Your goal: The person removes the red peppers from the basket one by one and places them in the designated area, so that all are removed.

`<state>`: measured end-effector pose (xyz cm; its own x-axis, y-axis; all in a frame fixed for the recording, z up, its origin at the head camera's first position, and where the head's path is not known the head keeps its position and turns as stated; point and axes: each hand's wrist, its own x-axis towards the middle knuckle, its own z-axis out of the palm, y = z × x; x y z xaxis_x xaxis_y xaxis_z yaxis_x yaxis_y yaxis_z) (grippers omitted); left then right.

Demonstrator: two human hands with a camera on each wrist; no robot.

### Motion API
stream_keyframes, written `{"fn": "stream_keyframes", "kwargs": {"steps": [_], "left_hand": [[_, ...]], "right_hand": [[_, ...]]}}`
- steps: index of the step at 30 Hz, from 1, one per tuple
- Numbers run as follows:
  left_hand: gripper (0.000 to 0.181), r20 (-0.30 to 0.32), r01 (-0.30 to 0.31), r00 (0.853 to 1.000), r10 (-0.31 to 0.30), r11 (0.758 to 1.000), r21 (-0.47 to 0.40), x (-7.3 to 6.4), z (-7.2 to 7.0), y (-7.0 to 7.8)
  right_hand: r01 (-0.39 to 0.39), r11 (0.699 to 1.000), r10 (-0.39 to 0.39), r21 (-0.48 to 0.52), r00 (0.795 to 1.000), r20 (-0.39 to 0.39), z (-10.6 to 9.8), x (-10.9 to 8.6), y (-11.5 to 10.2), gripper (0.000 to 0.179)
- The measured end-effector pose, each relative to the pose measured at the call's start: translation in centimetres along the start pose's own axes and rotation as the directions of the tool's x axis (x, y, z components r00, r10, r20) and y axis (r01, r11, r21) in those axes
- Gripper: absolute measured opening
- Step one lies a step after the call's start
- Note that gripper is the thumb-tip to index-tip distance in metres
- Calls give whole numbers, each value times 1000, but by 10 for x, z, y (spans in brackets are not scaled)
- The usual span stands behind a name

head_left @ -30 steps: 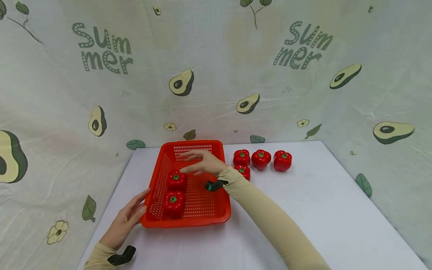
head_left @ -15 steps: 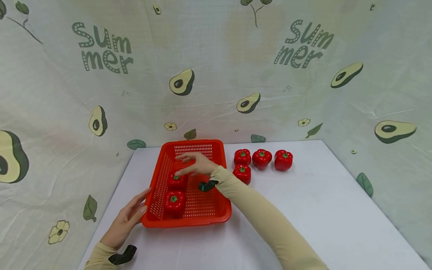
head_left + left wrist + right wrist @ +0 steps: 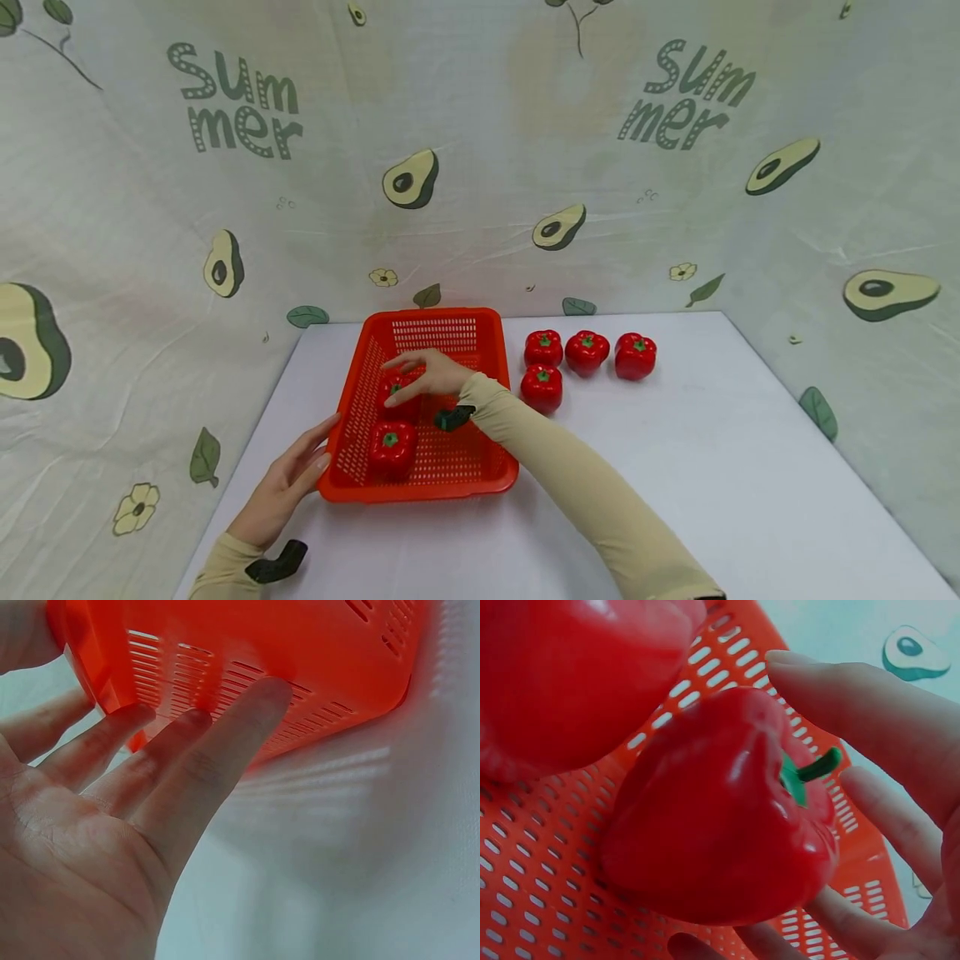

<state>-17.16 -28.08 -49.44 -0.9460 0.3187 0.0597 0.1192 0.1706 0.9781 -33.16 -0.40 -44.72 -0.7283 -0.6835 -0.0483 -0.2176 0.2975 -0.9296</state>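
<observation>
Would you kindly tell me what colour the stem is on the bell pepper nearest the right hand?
Green; the stem shows best in the right wrist view.

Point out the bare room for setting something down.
Free: the table right of the four loose peppers and right sleeve; the near-right corner of the basket. Crowded: its left side, with two peppers and the right hand.

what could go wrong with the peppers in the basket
The far pepper could slip if lifted now: the right hand shows no firm grip, its fingers spread around it. The near pepper, close in front, might get knocked. The basket could shift, since the left hand only seems to rest its fingers against one side.
</observation>
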Motion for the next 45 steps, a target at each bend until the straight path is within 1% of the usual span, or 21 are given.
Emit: {"fn": "stream_keyframes", "kwargs": {"steps": [8,17,26,33,40,45], "left_hand": [[54,-4,3,1000,-3,1000,4,1,1,1],[55,8,-14,1000,14,1000,-5,0,1,1],[54,-8,2,1000,-1,1000,9,1,2,1],[54,-20,5,1000,-4,1000,18,0,2,0],[54,-24,5,1000,-4,1000,16,1,3,0],[54,-25,2,1000,-2,1000,12,0,3,0]], "right_hand": [[-13,999,13,-38,1000,-1,4,2,1,58],[-27,998,27,-49,1000,-8,6,3,3,55],[-36,997,33,-67,999,-33,9,4,3,53],[-38,997,37,-64,999,-28,9,4,3,53],[-32,994,25,-103,997,-68,9,5,5,52],[-24,995,17,-98,997,-75,9,5,3,54]]}}
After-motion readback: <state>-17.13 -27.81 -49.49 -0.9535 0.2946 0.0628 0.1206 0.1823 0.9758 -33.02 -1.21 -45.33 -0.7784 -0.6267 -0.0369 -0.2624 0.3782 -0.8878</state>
